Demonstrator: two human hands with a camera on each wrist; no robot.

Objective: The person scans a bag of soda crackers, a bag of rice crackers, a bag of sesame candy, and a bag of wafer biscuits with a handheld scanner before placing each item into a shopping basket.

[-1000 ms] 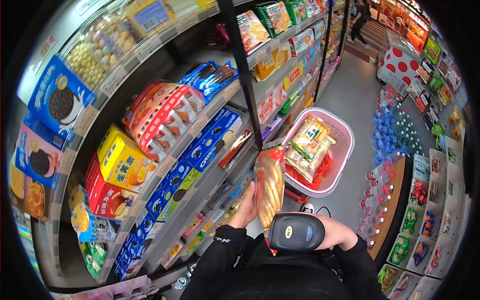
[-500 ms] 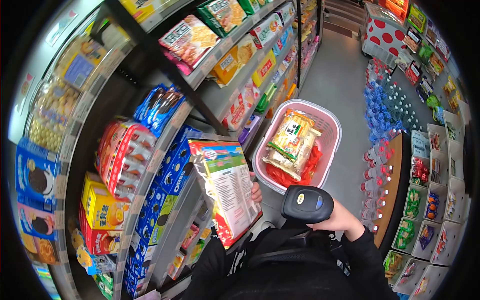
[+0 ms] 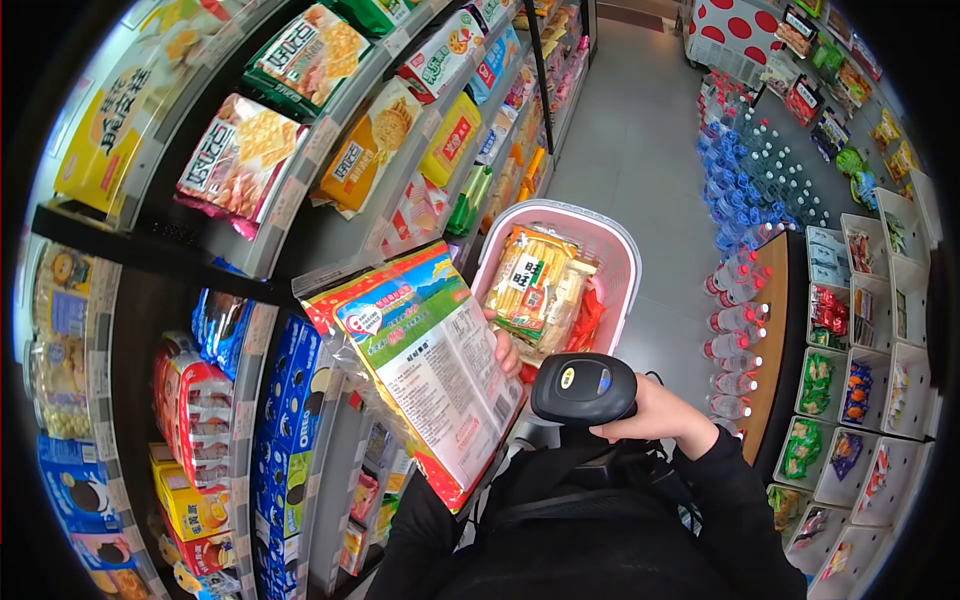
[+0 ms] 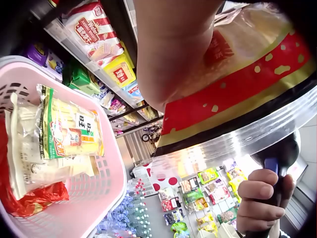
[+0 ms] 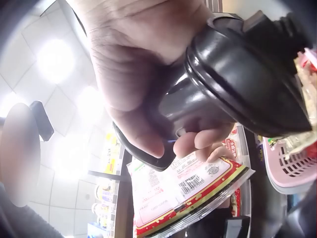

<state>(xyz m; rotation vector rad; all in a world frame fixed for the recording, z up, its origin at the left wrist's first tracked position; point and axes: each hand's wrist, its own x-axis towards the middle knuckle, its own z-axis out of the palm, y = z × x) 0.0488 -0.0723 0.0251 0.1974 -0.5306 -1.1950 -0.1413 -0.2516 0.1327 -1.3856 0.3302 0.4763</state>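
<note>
A black top [image 3: 610, 545] with long black sleeves [image 3: 742, 490], both hands [image 3: 655, 408] bare

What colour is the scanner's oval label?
The oval label on the scanner is yellow; the head view shows it best.

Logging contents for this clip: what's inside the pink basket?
A green-edged packet lies on a pale packet, with red packaging showing beneath. Much of it, and anything underneath, is covered.

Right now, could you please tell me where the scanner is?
In the head view, the scanner is in the right hand, just right of the snack packet.
</note>
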